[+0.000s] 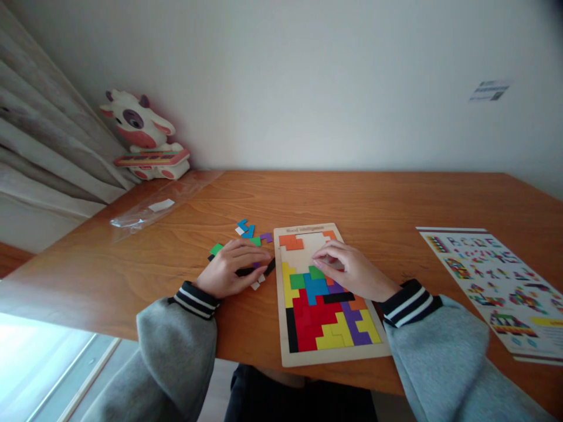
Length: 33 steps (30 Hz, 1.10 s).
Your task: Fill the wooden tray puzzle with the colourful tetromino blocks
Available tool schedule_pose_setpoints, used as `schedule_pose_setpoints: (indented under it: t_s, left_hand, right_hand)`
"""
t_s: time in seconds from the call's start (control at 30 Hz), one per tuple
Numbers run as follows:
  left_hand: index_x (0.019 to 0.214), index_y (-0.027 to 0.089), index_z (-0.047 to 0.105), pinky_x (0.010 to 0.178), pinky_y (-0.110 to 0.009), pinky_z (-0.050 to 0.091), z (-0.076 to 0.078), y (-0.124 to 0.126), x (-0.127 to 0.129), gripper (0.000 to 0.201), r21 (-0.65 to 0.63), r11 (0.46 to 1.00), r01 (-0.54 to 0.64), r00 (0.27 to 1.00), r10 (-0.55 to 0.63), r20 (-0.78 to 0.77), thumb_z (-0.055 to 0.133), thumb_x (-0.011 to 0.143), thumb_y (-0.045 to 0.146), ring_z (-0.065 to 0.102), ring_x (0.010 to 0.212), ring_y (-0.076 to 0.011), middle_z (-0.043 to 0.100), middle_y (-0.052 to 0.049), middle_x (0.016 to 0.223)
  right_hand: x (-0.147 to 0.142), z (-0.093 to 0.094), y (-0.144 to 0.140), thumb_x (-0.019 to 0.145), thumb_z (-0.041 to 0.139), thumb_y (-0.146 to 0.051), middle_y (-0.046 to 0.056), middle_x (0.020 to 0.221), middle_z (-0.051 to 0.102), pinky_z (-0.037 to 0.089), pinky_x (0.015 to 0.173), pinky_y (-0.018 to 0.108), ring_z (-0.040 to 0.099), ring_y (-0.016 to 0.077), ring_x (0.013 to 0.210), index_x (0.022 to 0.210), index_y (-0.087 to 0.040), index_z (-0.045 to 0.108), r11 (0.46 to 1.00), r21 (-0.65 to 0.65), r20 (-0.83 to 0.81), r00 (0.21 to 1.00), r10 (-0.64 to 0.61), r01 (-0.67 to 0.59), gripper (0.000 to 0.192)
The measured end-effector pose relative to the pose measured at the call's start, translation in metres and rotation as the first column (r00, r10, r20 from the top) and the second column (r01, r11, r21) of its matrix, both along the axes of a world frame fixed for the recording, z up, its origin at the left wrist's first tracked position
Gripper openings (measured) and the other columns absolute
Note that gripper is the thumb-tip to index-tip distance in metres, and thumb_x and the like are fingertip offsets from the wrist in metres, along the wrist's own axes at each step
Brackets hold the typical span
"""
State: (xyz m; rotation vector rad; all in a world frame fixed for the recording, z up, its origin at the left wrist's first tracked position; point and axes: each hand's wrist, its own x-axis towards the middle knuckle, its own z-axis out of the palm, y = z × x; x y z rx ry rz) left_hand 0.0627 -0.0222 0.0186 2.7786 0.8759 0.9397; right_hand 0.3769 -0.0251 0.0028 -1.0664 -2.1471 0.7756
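Note:
A wooden tray puzzle [285, 356] lies on the desk, its lower part filled with coloured block pieces and its upper part mostly bare. My right hand [349, 269] hovers over the tray's right half, fingers bent and slightly apart. Its thumb tip is at a green piece [315, 272]; whether it touches I cannot tell. Beside the tray's left edge, my left hand [233, 266] rests over loose pieces, thumb and fingers apart. A black piece [271, 266] shows near its fingertips, and the palm hides others. An orange piece [291, 242] sits at the tray's upper left.
Loose blue pieces [249, 231] and a purple piece [266, 237] lie beyond my left hand. A printed pattern sheet [497, 281] is at the right. At the back left are a clear plastic bag [145, 214] and a cow toy with a keyboard [149, 138].

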Motion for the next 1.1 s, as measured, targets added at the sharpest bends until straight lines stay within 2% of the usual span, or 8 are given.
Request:
schedule_pose_setpoints:
  t_s: [0.2, 0.3, 0.5, 0.63, 0.73, 0.83, 0.97, 1.1]
  left_hand:
    - [0.116, 0.024, 0.071, 0.088, -0.036, 0.056, -0.003, -0.012, -0.061, 0.035, -0.001, 0.978, -0.208, 0.974, 0.207, -0.094, 0.075, 0.084, 0.036, 0.07, 0.097, -0.0224, 0.077, -0.005, 0.105]
    - [0.114, 0.024, 0.071, 0.089, -0.035, 0.056, -0.007, -0.018, -0.071, 0.031, -0.046, 0.968, -0.248, 0.964, 0.242, -0.111, 0.071, 0.087, 0.038, 0.069, 0.099, -0.0217, 0.076, -0.005, 0.106]
    - [0.118, 0.024, 0.069, 0.096, -0.037, 0.054, -0.01, -0.019, -0.051, 0.026, -0.124, 0.966, -0.226, 0.973, 0.216, -0.086, 0.06, 0.095, 0.03, 0.067, 0.106, -0.0209, 0.075, -0.005, 0.113]
    - [0.12, 0.026, 0.068, 0.098, -0.039, 0.052, -0.01, -0.019, -0.043, 0.026, -0.131, 0.974, -0.183, 0.977, 0.165, -0.134, 0.06, 0.095, 0.029, 0.067, 0.111, -0.0215, 0.074, -0.005, 0.117]
    - [0.121, 0.026, 0.067, 0.1, -0.04, 0.051, -0.011, -0.021, -0.036, 0.029, -0.128, 0.98, -0.153, 0.984, 0.14, -0.111, 0.065, 0.093, 0.033, 0.066, 0.113, -0.0221, 0.072, -0.006, 0.122]
    - [0.116, 0.024, 0.068, 0.093, -0.037, 0.053, -0.011, -0.024, -0.024, 0.029, -0.127, 0.989, -0.082, 0.995, 0.075, -0.061, 0.07, 0.09, 0.036, 0.068, 0.106, -0.0211, 0.074, -0.006, 0.114]
    - [0.111, 0.025, 0.071, 0.087, -0.031, 0.055, -0.011, -0.029, -0.009, 0.019, -0.133, 0.991, -0.003, 1.0, 0.0, -0.027, 0.065, 0.094, 0.028, 0.07, 0.096, -0.0176, 0.077, -0.003, 0.101]
    - [0.108, 0.024, 0.072, 0.089, -0.033, 0.054, -0.01, -0.027, -0.004, 0.017, -0.114, 0.992, -0.051, 0.999, 0.052, 0.004, 0.063, 0.094, 0.025, 0.069, 0.098, -0.0186, 0.077, -0.003, 0.104]
  right_hand:
    - [0.0, 0.0, 0.0, 0.096, 0.057, -0.034, 0.006, 0.101, 0.067, 0.058, 0.079, 0.033, 0.066, 0.0169, 0.087, 0.1, -0.021, 0.069, 1.0, 0.012, 0.013, 1.0, -0.01, 0.01, 0.018]
    - [0.0, -0.001, 0.0, 0.095, 0.057, -0.032, 0.007, 0.101, 0.067, 0.057, 0.079, 0.033, 0.066, 0.017, 0.087, 0.1, -0.021, 0.069, 1.0, 0.011, 0.009, 1.0, -0.018, 0.017, 0.016]
    - [0.002, -0.003, 0.003, 0.095, 0.056, -0.032, 0.006, 0.099, 0.069, 0.054, 0.077, 0.034, 0.064, 0.0179, 0.083, 0.098, -0.021, 0.069, 0.993, 0.053, 0.022, 0.994, -0.103, 0.101, 0.017]
    - [0.005, -0.006, 0.006, 0.095, 0.055, -0.033, 0.006, 0.098, 0.07, 0.054, 0.075, 0.035, 0.065, 0.0188, 0.081, 0.097, -0.022, 0.069, 0.986, 0.082, 0.049, 0.987, -0.151, 0.146, 0.017]
    - [0.007, -0.008, 0.007, 0.094, 0.055, -0.034, 0.006, 0.098, 0.07, 0.054, 0.072, 0.035, 0.065, 0.0183, 0.076, 0.095, -0.023, 0.068, 0.98, 0.097, 0.053, 0.982, -0.182, 0.176, 0.018]
    - [0.008, -0.008, 0.008, 0.094, 0.054, -0.037, 0.006, 0.093, 0.07, 0.053, 0.068, 0.034, 0.063, 0.0177, 0.071, 0.096, -0.022, 0.068, 0.973, 0.102, 0.023, 0.977, -0.211, 0.208, 0.021]
    - [0.009, -0.007, 0.01, 0.095, 0.053, -0.045, 0.006, 0.087, 0.071, 0.052, 0.062, 0.031, 0.062, 0.0173, 0.067, 0.104, -0.021, 0.067, 0.943, 0.069, -0.063, 0.944, -0.323, 0.327, 0.029]
    - [0.012, -0.007, 0.012, 0.094, 0.053, -0.049, 0.006, 0.086, 0.071, 0.05, 0.061, 0.031, 0.061, 0.0174, 0.067, 0.106, -0.019, 0.068, 0.91, 0.038, -0.115, 0.907, -0.406, 0.412, 0.036]
